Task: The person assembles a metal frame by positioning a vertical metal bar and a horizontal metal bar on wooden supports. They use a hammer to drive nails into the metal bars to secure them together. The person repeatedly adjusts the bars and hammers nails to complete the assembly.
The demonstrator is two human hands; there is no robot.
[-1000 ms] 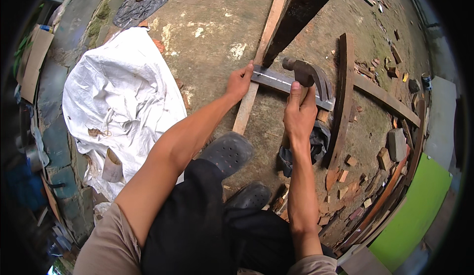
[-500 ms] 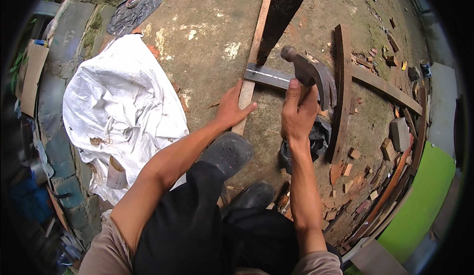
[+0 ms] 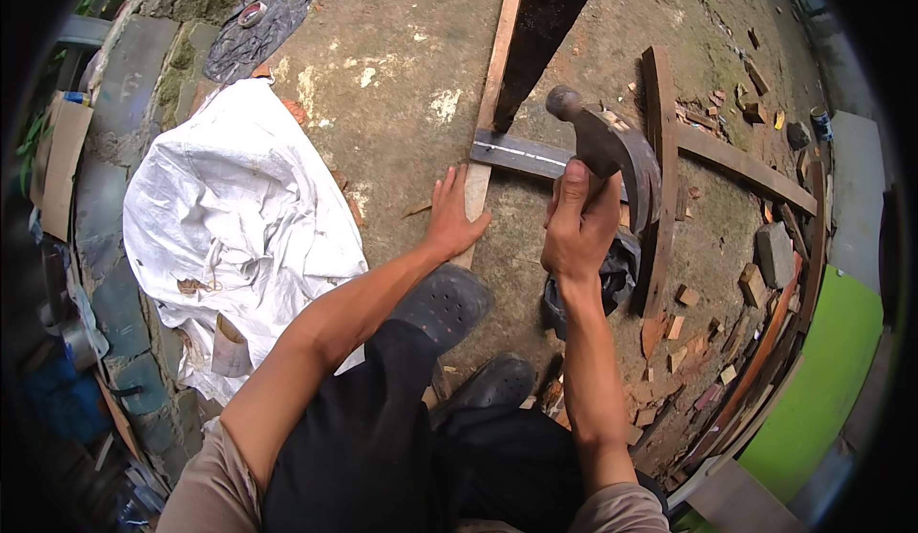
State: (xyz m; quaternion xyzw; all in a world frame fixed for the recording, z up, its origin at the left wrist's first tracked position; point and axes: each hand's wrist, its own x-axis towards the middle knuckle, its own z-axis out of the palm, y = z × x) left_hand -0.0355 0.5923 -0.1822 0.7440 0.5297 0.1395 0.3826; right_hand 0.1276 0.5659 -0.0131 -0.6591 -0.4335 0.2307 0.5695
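Observation:
My right hand is closed round a claw hammer, its thumb lying along the handle. The worn metal head hangs over a short dark plank marked with a white line. That plank crosses a long narrow wooden strip on the ground. My left hand rests at the strip's near part, fingers stretched out along its left side and thumb across it. Above the crossing, a broad dark board leans in from the top. Most of the hammer's handle is hidden by my fist.
A white sack lies at left beside a low block wall. Right of the hammer are a thick dark beam, a black plastic bag, wood offcuts and a green panel. My dark clogs stand close below.
The fingers of my left hand have lifted and spread beside the strip. My right hand and the hammer have shifted slightly right and down.

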